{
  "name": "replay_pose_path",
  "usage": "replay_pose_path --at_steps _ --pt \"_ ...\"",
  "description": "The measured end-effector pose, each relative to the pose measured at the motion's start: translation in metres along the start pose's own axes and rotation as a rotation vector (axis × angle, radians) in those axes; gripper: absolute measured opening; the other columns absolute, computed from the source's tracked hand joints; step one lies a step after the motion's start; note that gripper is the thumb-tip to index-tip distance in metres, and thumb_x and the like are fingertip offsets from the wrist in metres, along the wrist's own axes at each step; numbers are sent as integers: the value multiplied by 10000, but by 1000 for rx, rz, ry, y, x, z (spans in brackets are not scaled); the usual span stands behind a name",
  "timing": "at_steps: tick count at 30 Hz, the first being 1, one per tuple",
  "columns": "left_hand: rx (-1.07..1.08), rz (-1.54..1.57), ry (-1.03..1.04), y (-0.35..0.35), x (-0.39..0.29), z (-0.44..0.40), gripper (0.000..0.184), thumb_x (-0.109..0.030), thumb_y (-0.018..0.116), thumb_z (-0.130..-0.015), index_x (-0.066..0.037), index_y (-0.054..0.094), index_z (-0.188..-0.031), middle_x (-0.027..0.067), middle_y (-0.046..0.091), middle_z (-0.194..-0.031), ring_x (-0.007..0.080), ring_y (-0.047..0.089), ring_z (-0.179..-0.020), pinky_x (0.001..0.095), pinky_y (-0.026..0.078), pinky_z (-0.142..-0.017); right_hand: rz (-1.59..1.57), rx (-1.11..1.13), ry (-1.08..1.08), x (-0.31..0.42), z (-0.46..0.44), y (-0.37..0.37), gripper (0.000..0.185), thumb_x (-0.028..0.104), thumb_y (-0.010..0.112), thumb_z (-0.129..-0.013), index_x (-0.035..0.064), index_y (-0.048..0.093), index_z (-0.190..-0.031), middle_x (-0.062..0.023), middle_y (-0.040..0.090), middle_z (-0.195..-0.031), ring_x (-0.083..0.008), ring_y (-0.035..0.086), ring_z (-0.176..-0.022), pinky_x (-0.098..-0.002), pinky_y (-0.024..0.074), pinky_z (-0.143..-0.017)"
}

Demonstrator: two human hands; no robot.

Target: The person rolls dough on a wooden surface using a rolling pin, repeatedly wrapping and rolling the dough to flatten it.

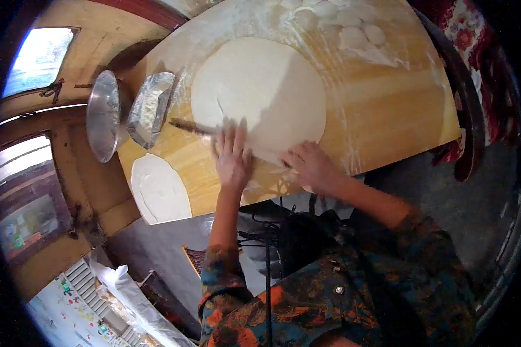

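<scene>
A large round sheet of dough [260, 87] lies on the wooden board, its near edge at my hands. The dark, thin end of a rolling pin [185, 125] sticks out to the left of my left hand [233, 156]. That hand lies over the pin with its fingers stretched out toward the dough, slightly blurred. My right hand [309, 165] is at the sheet's near right edge, fingers curled down, seemingly around the pin's other end, which is hidden. Between the hands, the dough edge appears to lie over the pin.
A smaller dough sheet [159, 188] lies at the board's [388, 115] near left corner. A flour bag [150, 110] and a metal bowl [103, 115] stand at the left edge. Several dough balls [353, 37] sit at the far right. Patterned red fabric [466, 34] hangs beyond the right edge.
</scene>
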State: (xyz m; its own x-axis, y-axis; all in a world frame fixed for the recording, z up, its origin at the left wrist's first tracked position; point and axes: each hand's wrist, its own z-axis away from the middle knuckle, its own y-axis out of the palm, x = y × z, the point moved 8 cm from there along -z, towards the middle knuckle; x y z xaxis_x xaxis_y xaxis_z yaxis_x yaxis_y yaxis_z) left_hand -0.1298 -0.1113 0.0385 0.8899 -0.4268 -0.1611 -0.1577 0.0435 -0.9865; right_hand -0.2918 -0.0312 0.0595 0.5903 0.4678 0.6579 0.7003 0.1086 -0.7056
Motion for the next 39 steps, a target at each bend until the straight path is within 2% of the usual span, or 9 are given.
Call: replay_pose_path --at_steps 2,7,13,20,25,30,33,37,39 --pt "-123 195 17 24 3 -52 642 -231 529 -919 -124 274 -1499 169 323 -1506 356 296 -1390 468 195 -1145 143 -124 48 -7 -27 -5 539 212 689 -741 38 532 -1226 -145 560 -1041 -336 519 -981 -434 427 -882" --pt "-238 975 -282 9 35 -116 363 -299 480 -985 -32 595 -1202 162 563 -1218 354 481 -1185 378 364 -1017 302 -91 124 -46 -65 13 440 159 637 -773 33 530 -1181 -131 565 -1029 -312 522 -997 -406 428 -897" --pt "-202 172 179 -16 -12 -24 278 -214 648 -823 -130 666 -1088 89 608 -1054 276 551 -1032 486 375 -929 312 -42 -91 -48 -32 2 346 112 602 -758 39 578 -1095 -109 592 -1012 -297 553 -954 -399 447 -871" --pt "-47 281 138 2 -55 59 359 -149 632 -815 -147 614 -1173 93 584 -1115 280 532 -1067 475 373 -932 452 124 -116 -36 65 0 494 220 587 -806 39 536 -1262 -159 559 -1268 -308 528 -1146 -501 366 -1012" --pt "-220 202 -29 -28 -30 60 443 -141 603 -851 -111 530 -1287 115 544 -1235 329 475 -1202 496 335 -1013 535 63 197 -37 14 -32 659 336 645 -811 32 445 -1360 -176 442 -1399 -347 419 -1277 -548 290 -1066" --pt "84 73 -205 17 -1 65 673 -257 591 -887 -134 314 -1489 155 289 -1537 363 214 -1431 538 146 -1147 568 196 210 -65 5 -25 679 340 648 -808 21 435 -1368 -192 407 -1426 -369 373 -1313 -535 255 -1101" --pt "-196 -71 -192 9 53 -12 608 -382 443 -949 -117 314 -1481 127 294 -1538 368 251 -1411 555 158 -1135 635 67 243 -111 -79 -22 652 339 613 -830 16 433 -1367 -190 403 -1435 -373 357 -1328 -507 246 -1116" --pt "-142 -6 -255 3 84 -67 595 -363 386 -982 -101 254 -1500 152 251 -1552 361 219 -1427 542 125 -1145 632 -118 204 -131 -134 -40 624 345 587 -842 28 446 -1361 -178 402 -1438 -371 335 -1345 -498 238 -1122" --pt "-42 -39 -181 11 65 -23 613 -367 435 -966 -122 267 -1502 134 245 -1559 362 194 -1437 528 114 -1152 632 132 166 -121 -92 -32 646 377 615 -817 53 462 -1354 -173 394 -1443 -365 316 -1361 -524 234 -1118"
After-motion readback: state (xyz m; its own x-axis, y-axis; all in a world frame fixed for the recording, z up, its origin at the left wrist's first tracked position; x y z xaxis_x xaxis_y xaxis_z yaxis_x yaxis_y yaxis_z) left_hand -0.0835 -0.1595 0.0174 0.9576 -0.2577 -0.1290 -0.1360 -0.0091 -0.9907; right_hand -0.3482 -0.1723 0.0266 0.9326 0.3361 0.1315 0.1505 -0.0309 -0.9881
